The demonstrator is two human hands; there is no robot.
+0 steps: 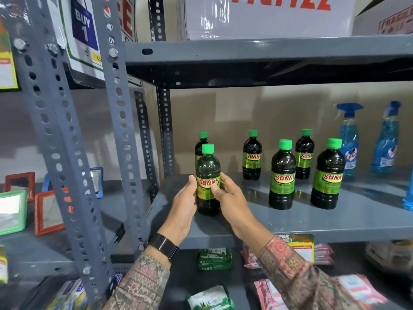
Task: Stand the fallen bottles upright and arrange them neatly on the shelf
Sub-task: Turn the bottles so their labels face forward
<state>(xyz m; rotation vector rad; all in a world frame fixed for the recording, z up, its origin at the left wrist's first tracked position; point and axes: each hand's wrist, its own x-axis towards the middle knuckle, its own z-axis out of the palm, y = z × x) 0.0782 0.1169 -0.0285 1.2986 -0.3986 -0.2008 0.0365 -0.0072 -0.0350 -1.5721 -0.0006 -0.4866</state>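
Observation:
Several dark bottles with green caps and green "SUNNY" labels stand upright on the grey metal shelf [290,222]. Both hands wrap the front-left bottle [207,168], which stands upright near the shelf's left front corner. My left hand [184,206] holds its left side and my right hand [232,200] holds its right side, thumb on the label. Another bottle [201,142] stands right behind it, partly hidden. Two bottles [252,155] [304,153] stand at the back and two more [282,175] [328,175] stand in front of them.
Two blue spray bottles [349,139] [385,139] stand at the shelf's right. Perforated grey uprights [120,121] rise at left. Small framed mirrors [48,211] sit on the neighbouring shelf at left. Packets [214,259] lie on the lower shelf. A white box [268,16] rests on the shelf above.

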